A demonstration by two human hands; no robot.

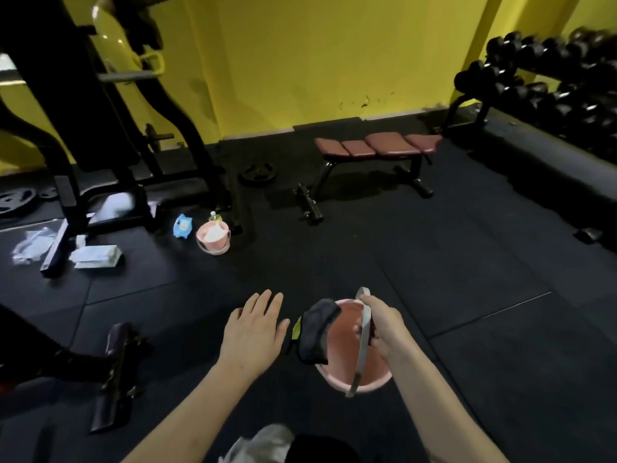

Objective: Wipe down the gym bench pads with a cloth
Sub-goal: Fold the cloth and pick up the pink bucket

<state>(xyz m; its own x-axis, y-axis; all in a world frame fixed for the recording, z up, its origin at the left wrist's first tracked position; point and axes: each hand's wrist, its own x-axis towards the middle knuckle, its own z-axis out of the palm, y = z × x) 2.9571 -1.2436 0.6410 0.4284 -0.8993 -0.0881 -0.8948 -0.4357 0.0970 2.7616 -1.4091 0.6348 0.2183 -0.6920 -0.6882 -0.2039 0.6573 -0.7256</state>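
Observation:
A gym bench (377,147) with several maroon pads stands across the floor near the yellow wall. In front of me hangs a pink bucket (340,372) with a grey handle (364,332). My right hand (384,325) grips that handle. A dark cloth (315,330) is draped over the bucket's left rim. My left hand (253,329) hovers flat with spread fingers just left of the cloth, holding nothing.
A second pink bucket (213,237) with a bottle sits on the floor at left, beside a blue packet (183,226) and wipe packs (95,257). A black rack (100,135) fills the left, dumbbells (551,71) line the right. A machine foot (113,372) lies near left.

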